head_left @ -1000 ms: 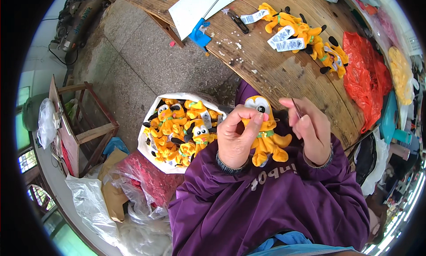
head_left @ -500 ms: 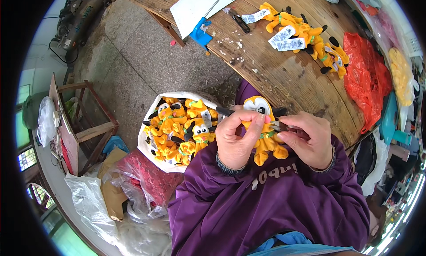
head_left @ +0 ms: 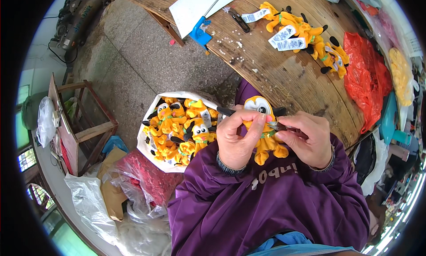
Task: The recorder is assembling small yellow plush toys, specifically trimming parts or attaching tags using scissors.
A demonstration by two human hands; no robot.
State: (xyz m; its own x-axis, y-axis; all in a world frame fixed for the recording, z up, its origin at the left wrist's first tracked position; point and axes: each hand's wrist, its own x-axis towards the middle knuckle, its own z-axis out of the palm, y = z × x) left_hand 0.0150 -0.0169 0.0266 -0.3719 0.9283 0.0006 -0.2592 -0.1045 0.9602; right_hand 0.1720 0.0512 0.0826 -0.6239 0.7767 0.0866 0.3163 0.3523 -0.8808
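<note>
1. The round wooden table (head_left: pixel 284 74) fills the far right part of the scene; its planks are worn and have small white crumbs on them.
2. The person wears a purple jacket (head_left: pixel 266 202), which takes up the near middle.
3. A white bag (head_left: pixel 146 145) stands on the stone floor, to the left of the hands. It is full of orange plush dogs (head_left: pixel 182 131) with black ears and white faces.
4. A red plastic bag (head_left: pixel 366 78) lies at the right edge of the table.
5. A white sheet (head_left: pixel 195 5) lies at the far edge of the table, and a small blue object (head_left: pixel 200 32) hangs just beside its edge.
6. A row of finished plush dogs with white tags (head_left: pixel 306 34) lies on the far right of the table, well apart from the hands.
7. The left hand (head_left: pixel 237 138) is closed around one orange plush dog (head_left: pixel 266 140), with the thumb and fingers pressing on its neck. This toy is held up in front of the chest, near the near edge of the table, with its white face pointing away from the person.
8. The right hand (head_left: pixel 310 138) pinches a small dark metal tool (head_left: pixel 279 127) in a narrow grip. The tip of the tool touches the toy's neck, close to the left thumb.
</note>
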